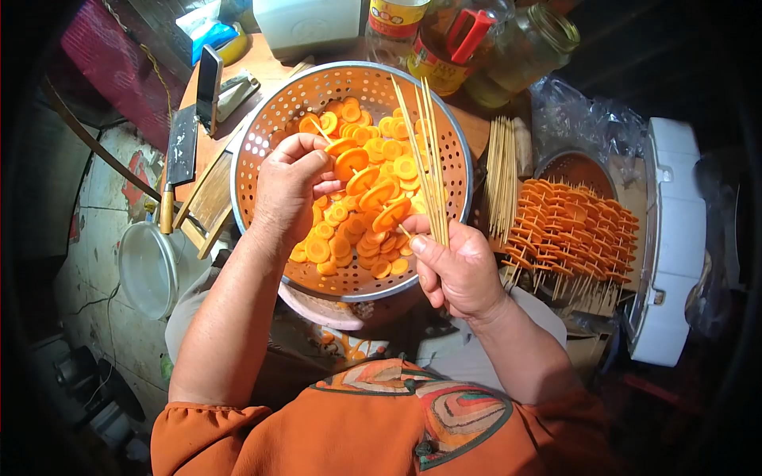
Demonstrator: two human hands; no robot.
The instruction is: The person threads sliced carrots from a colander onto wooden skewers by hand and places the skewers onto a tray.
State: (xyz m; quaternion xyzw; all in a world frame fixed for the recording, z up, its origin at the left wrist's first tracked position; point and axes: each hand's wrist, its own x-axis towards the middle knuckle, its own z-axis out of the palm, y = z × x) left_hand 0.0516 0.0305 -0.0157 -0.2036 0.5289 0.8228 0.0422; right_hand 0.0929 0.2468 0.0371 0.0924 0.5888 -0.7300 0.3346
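Note:
A wooden skewer threaded with several carrot slices [363,181] slants across the colander, its tip at the upper left. My left hand [300,176] is closed at that tip end, its thumb and fingers on the topmost carrot slice [343,146]. My right hand [462,268] grips the skewer's lower end, together with a loose bundle of bare wooden skewers [431,163] that point up and away. Below both hands, many loose carrot slices [341,246] lie in the perforated metal colander [266,143].
Finished carrot skewers [571,230] are stacked at right, beside a bundle of bare skewers [501,178]. A cleaver [182,147] and a propped phone [209,89] are at left, above a white bucket [148,270]. Jars [524,55] and a white container [307,28] stand behind the colander.

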